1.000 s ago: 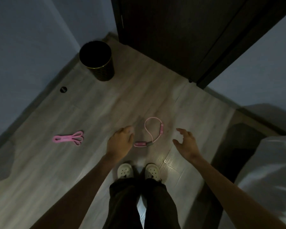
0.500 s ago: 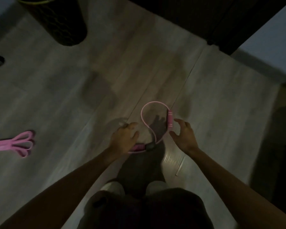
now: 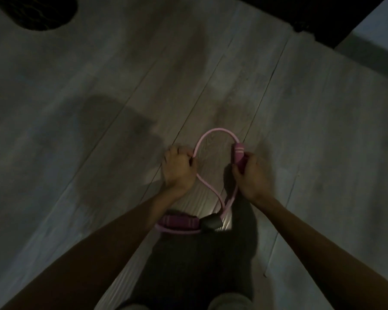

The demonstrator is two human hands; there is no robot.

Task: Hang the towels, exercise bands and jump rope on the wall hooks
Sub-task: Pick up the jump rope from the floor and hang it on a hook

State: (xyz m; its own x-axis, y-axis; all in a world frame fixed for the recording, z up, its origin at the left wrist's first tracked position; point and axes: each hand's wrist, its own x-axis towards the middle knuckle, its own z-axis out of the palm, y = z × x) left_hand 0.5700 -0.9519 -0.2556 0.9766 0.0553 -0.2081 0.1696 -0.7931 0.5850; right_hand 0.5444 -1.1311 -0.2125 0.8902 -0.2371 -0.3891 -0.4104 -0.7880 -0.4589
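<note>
Down at floor level, the pink exercise band [image 3: 220, 130] lies on the pale plank floor [image 3: 323, 130], right in front of the person and between both hands. It forms a figure-eight: a wide far loop, a small near loop, and a dark clasp [image 3: 211, 223] joining them. Its long axis runs from far to near, tilting slightly leftward at the near end.

The right hand [image 3: 249, 175] has its fingers wrapped round the far handle [image 3: 239, 154] on the right side of the far loop. The left hand [image 3: 179, 170] sits at the left side of that loop, fingers curled and apparently pinching the tube, though the dim light hides how fully they enclose it.

What the lift likely turns on is the near handle [image 3: 177, 221]. It lies crosswise on the floor, nearer the person than either hand and partly under the left forearm, so it is held by neither. Raised from the far loop, that end should trail and dangle below the clasp. No wall hooks are in view, and only the edge of a dark bin [image 3: 38, 12] shows at far left.
</note>
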